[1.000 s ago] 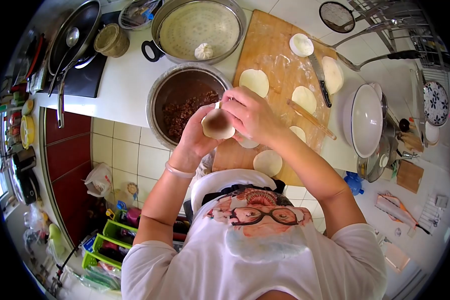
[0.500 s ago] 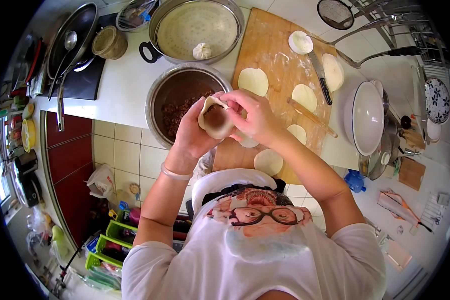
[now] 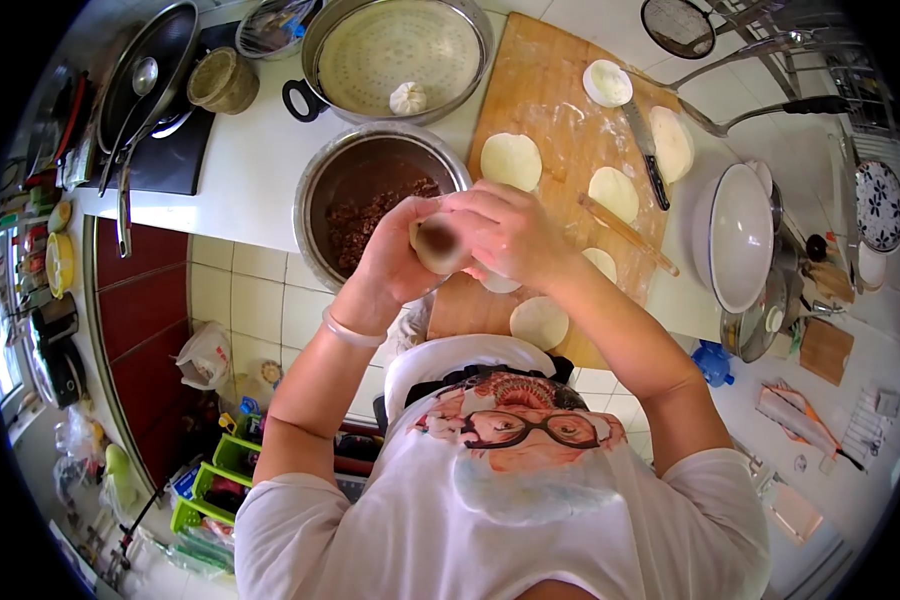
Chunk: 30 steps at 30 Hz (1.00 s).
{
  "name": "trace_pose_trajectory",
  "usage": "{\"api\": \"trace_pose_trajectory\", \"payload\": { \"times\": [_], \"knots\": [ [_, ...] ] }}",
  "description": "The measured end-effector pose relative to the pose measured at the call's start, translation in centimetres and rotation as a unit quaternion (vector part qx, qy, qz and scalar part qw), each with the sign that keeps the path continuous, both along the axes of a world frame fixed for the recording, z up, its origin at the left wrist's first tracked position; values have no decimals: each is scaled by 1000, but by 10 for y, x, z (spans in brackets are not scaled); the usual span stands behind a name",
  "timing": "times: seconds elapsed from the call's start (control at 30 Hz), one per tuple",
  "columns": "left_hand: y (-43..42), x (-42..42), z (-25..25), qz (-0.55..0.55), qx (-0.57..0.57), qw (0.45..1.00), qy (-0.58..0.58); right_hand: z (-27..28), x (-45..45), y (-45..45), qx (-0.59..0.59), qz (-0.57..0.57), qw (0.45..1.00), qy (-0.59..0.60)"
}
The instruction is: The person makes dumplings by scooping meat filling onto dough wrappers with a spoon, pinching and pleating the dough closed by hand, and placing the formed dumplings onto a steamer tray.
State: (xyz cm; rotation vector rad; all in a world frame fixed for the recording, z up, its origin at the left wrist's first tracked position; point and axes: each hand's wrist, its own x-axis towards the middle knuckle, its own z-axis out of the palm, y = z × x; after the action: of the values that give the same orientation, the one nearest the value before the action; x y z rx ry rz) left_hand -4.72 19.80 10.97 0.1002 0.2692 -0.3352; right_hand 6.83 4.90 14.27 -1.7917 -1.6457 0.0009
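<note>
My left hand (image 3: 395, 258) cups a round dough wrapper (image 3: 436, 247) with dark filling inside, beside the metal bowl of meat filling (image 3: 370, 222). My right hand (image 3: 500, 230) closes on the wrapper's upper edge, its fingers partly covering the opening. Several flat dough rounds lie on the floured wooden board (image 3: 560, 120), one of them (image 3: 511, 162) just above my right hand. A rolling pin (image 3: 628, 234) rests across the board's right part. One pleated bun (image 3: 407, 98) sits in the steamer pan (image 3: 395, 50).
A knife (image 3: 646, 155) and a small white bowl of flour (image 3: 607, 83) are on the board. To the right stands a large white basin (image 3: 740, 240). A stone-like jar (image 3: 223, 81) and a frying pan (image 3: 150, 75) are at the upper left.
My right hand's fingers have shifted along the wrapper's rim and now cover more of its opening. My left hand still cups the wrapper.
</note>
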Motion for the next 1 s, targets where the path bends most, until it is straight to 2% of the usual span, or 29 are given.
{"api": "trace_pose_trajectory", "payload": {
  "times": [0.07, 0.13, 0.2, 0.23, 0.27, 0.33, 0.4, 0.47, 0.57, 0.63, 0.83, 0.9, 0.93, 0.97, 1.0],
  "knots": [
    [-2, -1, 5, 34, 19, 999, 13, 0, -1, 0, 27, -20, 999, 16],
    [-8, 2, 11, 98, 54, 993, 34, 8, -3, -1, 55, -101, 963, 243],
    [-11, 6, 15, 162, 93, 981, 51, 16, -10, -1, 32, -122, 957, 263],
    [-14, 9, 4, 148, -39, 988, -16, 18, -13, 1, 7, -139, 949, 284],
    [-17, 8, 0, 146, -39, 988, -16, 17, -15, 5, 7, -142, 948, 284],
    [-24, 8, 7, 203, 45, 978, 34, 16, -17, 9, -9, -175, 924, 339],
    [-25, 8, 5, 210, 71, 973, 66, 10, -16, 7, -10, -169, 934, 316],
    [-25, 5, -9, 205, 89, 974, 19, 6, -17, 6, -9, -162, 943, 291],
    [-23, 4, -14, 192, 109, 975, 27, 3, -18, 4, -18, -145, 959, 242],
    [-24, 3, -12, 187, 129, 973, 51, 4, -17, 1, -2, -111, 983, 148],
    [-21, 2, -12, 131, 163, 973, 96, -2, -11, 1, 58, -40, 997, 43],
    [-18, 4, -7, 101, 165, 975, 107, 0, -11, -1, 65, -55, 994, 62],
    [-16, 5, -3, 95, 331, 938, 44, 3, -11, -1, 72, -70, 992, 82],
    [-15, 6, 3, 109, 335, 935, 26, 7, -11, -1, 71, -71, 992, 82],
    [-15, 7, 12, 124, 339, 933, 8, 16, -11, -2, 65, -118, 972, 193]
  ]
}}
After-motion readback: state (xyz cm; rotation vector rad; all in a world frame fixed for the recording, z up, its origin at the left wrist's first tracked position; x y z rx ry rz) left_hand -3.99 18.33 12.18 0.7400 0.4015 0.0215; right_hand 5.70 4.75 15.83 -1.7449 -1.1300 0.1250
